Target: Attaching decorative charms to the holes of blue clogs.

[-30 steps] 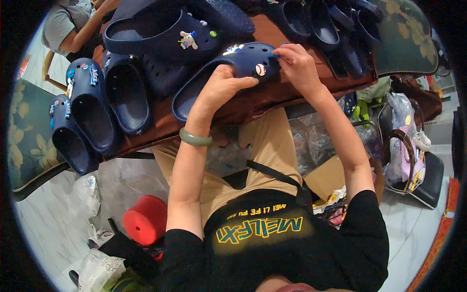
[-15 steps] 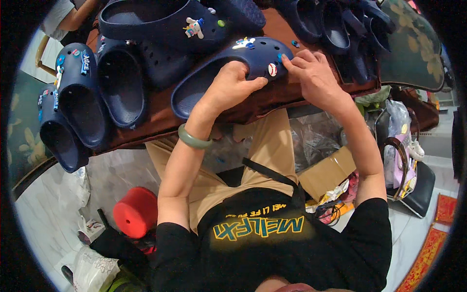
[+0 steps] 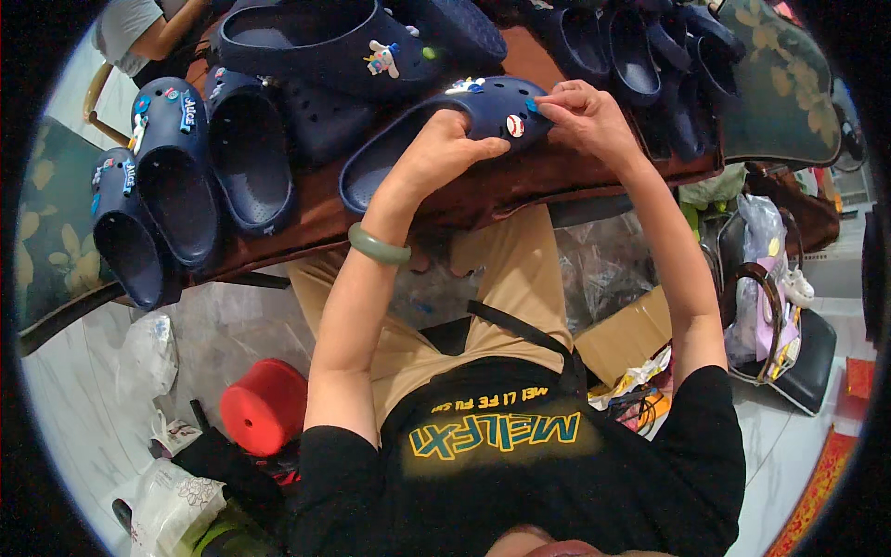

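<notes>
A navy foam clog lies near the table's front edge, its toe pointing right. My left hand grips its upper, fingers tucked into the foot opening and thumb on the outside. On the upper sit a white baseball charm with red stitching and a white-and-blue figure charm. Near the toe holes, my right hand pinches at a small blue charm, thumb and index finger together. Whether that charm's stem is seated in a hole cannot be seen.
Decorated navy clogs line the table's left side; larger ones lie behind. Several more clogs stand at the right on the brown cloth. Another person's arm shows top left. A red stool and cardboard box are below.
My right hand's fingers have drawn together into a pinch at the blue charm, where they were more spread over the toe. The left hand keeps its grip. The whole view has shifted slightly.
</notes>
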{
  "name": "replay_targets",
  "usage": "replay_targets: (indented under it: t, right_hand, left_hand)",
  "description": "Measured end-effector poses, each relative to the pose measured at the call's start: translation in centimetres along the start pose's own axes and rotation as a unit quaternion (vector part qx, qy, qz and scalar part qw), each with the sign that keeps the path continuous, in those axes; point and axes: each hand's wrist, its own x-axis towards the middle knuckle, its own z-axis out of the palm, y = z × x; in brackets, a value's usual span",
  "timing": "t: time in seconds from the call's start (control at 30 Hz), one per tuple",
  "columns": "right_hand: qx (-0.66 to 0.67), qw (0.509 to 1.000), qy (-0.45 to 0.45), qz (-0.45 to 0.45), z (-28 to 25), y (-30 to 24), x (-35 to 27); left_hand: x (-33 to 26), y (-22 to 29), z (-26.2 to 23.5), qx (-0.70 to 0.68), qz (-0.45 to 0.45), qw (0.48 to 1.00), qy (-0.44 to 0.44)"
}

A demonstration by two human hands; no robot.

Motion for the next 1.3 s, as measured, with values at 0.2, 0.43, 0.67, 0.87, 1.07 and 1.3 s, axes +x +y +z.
replay_targets:
  t: [0.2,0.43,0.67,0.87,1.07,1.3]
  right_hand:
    - [0.144,0.979,-0.041,0.137,-0.5,-0.2,1.4]
    - [0.138,0.945,-0.158,0.25,-1.4,-0.8,2.4]
    - [0.132,0.96,-0.127,0.214,-0.2,-2.4,1.0]
    - [0.185,0.95,-0.112,0.223,0.4,-2.9,0.7]
    - [0.237,0.939,-0.185,0.17,-0.9,2.0,0.9]
    - [0.263,0.934,-0.173,0.168,-1.4,3.0,1.1]
  left_hand:
    - [-0.1,-0.4,-0.1,0.021,0.02,1.0,-0.012]
    - [-0.9,-2.5,0.4,0.151,0.091,0.984,-0.001]
    - [-0.8,-2.0,0.5,0.14,0.138,0.98,0.01]
    - [-0.7,-1.7,0.1,0.148,0.115,0.982,0.013]
    - [0.2,-0.4,-0.5,0.037,0.01,0.999,-0.013]
    - [0.0,-0.1,-0.5,0.023,-0.014,1.0,-0.011]
